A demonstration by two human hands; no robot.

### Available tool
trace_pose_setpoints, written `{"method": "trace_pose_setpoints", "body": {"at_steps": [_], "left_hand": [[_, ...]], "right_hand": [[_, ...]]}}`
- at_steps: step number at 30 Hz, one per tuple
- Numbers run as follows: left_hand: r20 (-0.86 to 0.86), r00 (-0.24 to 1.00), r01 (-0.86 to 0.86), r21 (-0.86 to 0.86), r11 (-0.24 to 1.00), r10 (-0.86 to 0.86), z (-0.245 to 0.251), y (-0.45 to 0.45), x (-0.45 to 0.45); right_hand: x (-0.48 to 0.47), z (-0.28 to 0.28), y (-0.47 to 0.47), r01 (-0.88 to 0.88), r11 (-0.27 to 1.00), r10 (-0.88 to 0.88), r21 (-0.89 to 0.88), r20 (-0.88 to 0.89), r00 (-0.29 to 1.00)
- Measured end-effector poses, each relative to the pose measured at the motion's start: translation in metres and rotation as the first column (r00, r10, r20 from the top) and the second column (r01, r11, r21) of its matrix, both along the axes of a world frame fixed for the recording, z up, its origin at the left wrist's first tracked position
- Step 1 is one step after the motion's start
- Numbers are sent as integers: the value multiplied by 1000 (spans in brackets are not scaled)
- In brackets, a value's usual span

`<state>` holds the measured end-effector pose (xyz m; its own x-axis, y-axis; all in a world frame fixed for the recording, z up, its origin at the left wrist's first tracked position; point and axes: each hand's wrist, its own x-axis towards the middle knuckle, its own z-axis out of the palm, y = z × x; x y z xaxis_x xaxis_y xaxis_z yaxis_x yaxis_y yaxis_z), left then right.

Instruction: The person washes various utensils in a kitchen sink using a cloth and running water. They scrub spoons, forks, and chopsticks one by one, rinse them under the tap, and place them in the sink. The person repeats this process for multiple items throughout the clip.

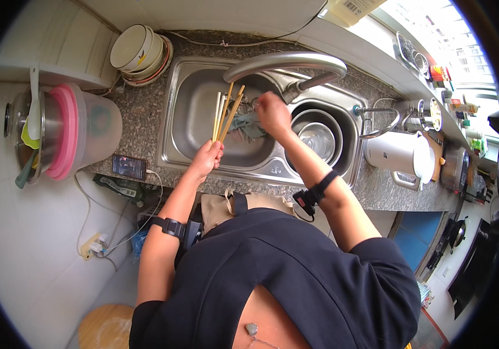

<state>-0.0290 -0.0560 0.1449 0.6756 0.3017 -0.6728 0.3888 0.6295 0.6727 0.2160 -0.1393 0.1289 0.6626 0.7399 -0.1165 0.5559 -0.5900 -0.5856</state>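
My left hand (208,159) grips several chopsticks (227,118) near one end, at the front edge of the steel sink (188,109). Their other ends fan out over the left basin, below the spout of the curved faucet (284,61). A wet-looking grey-green cloth (248,125) lies in the basin behind them. Beside the cloth are some metal pieces, partly hidden and too small to name. My right hand (274,114) is over the basin's right side, curled and blurred by motion. Whether it holds anything is not visible.
Nested metal bowls (319,139) sit in the right basin. Stacked bowls (134,50) stand at the back left. A charging phone (129,167) lies left of the sink; a plastic tub (101,131) is beyond it. An electric kettle (393,157) stands at right, near a small tap (380,126).
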Motion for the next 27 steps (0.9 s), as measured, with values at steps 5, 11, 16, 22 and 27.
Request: {"method": "trace_pose_setpoints", "body": {"at_steps": [5,11,16,22,27], "left_hand": [[105,994,-37,36,999,33,-19,3,20],[154,988,-26,71,997,15,-28,12,38],[214,975,-98,145,985,65,-36,18,55],[173,985,-13,205,979,-23,-38,22,58],[124,941,-328,112,938,314,-36,58,77]], "right_hand": [[22,43,-10,90,996,-89,6,248,965],[15,41,-19,2,1000,1,-23,136,991],[-1,49,8,-50,991,51,121,-4,999],[-39,12,92,292,939,72,181,-935,349],[-46,4,100,288,947,57,143,-956,287]]}}
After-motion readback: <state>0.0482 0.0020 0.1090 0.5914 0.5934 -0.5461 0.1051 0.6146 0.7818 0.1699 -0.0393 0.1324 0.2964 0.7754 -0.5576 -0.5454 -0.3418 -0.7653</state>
